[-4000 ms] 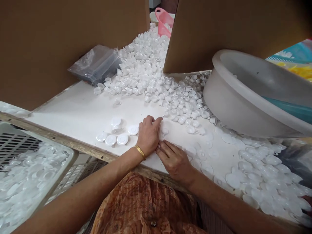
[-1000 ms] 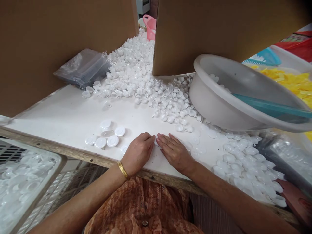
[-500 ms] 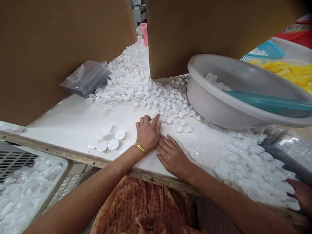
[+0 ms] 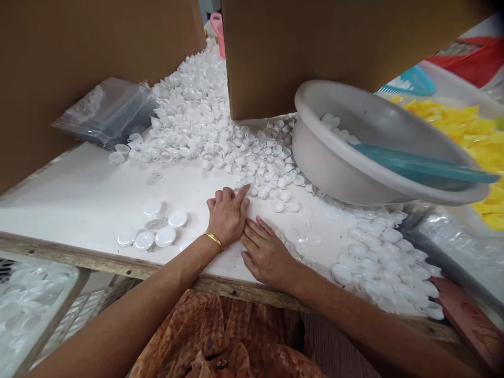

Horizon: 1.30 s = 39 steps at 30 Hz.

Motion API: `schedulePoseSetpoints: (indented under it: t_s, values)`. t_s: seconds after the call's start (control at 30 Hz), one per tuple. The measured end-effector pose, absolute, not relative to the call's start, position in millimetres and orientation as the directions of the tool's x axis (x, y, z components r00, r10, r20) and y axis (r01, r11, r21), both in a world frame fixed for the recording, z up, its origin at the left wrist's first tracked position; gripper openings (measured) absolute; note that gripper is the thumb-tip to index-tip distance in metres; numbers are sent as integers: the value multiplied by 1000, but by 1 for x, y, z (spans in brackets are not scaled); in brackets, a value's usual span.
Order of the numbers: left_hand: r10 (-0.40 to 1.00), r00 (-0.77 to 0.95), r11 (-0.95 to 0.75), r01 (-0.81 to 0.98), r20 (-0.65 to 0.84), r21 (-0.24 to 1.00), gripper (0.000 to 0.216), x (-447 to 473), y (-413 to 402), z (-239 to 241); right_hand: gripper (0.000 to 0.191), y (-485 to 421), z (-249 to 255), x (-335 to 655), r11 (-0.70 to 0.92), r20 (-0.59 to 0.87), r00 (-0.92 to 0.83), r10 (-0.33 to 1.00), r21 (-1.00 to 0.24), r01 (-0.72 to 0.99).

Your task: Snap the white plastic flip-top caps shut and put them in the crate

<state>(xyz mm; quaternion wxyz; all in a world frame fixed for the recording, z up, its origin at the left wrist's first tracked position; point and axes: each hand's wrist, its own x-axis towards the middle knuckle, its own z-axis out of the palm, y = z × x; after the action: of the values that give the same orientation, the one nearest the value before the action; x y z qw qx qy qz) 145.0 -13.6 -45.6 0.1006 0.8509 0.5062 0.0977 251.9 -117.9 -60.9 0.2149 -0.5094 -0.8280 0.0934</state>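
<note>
Cups (image 4: pixel 192 118) are lying in a wide white heap over the far side of the desk (image 4: pixel 98 194), spreading toward me almost to my left grip (image 4: pixel 227 214). That grip is resting with its back upward, the index finger pointing out at the nearest cups and the other fingers bending. My right grip (image 4: pixel 268 254) is lying nearly flat just beside it, its long fingers staying close together, the thumb standing a little apart, and its fingertips are meeting the side of my left. Both are hiding what is under them, so I cannot tell whether either is closing on a piece. To the left of my bracelet (image 4: pixel 213 239), a small group of discs (image 4: pixel 165 236) is sitting on the desk. Thin saucers (image 4: pixel 384 257) are piling up to my right, a few scattering close to my right fingers. Behind them a basin (image 4: pixel 334 168) is tilting, a teal piece (image 4: pixel 417 163) lying inside it. A bag (image 4: pixel 106 110) is resting left of the cups.
</note>
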Motion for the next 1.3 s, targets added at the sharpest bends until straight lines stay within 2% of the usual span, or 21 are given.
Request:
schedulePoseSetpoints:
  t_s: [0.13,0.27,0.4,0.47,0.53,0.6,0.7,0.73,0.8,0.9,0.97,1.03,1.1,1.17,1.23,1.3]
  values:
    - [883,467,-465,847,57,257,45,136,-10,-41,50,-119,-49,250,401,184,-358,916,-476,783]
    - [891,455,-428,835,3,347,46,112,-6,-33,48,-117,-37,237,312,87,-334,938,-630,711]
    - [855,502,-502,743,127,442,39,95,-19,-28,44,-111,-26,237,311,112,-324,939,-677,667]
    - [790,585,-604,692,185,394,33,89,-27,-29,35,-112,-23,253,258,161,-203,966,-668,698]
    - [707,681,-705,656,193,269,23,82,-31,-31,24,-117,-23,282,128,210,9,978,-630,766]
    - [671,724,-741,658,160,135,17,71,-30,-30,19,-125,-26,316,-20,246,175,953,-526,851]
    - [762,627,-638,770,163,21,16,62,-24,-23,18,-139,-36,353,-124,240,217,946,-349,929]
    - [789,588,-601,799,177,24,16,65,-23,-20,20,-142,-40,358,-131,224,204,953,-305,943]
    - [788,588,-611,783,181,116,19,81,-23,-16,22,-144,-46,360,-134,186,179,966,-232,963]
    - [642,747,-756,579,175,305,27,127,-27,-23,22,-141,-51,350,-137,172,158,972,-131,982]
    - [573,796,-808,507,194,300,27,159,-27,-32,22,-140,-50,345,-121,199,134,971,-75,990]
    - [552,815,-823,496,179,277,17,180,-26,-37,24,-141,-46,345,-118,235,129,963,-63,991]
    - [598,788,-778,528,145,342,20,187,-24,-36,27,-143,-39,346,-167,269,206,941,-161,973]
    - [699,714,-636,592,45,495,26,181,-22,-30,30,-143,-31,344,-257,205,359,911,-399,880]
    - [756,634,-430,668,-162,607,29,167,-20,-23,31,-139,-23,338,-350,-16,455,890,-664,661]
    - [754,557,-289,758,-349,585,30,152,-16,-19,32,-132,-19,327,-415,-247,403,881,-815,406]
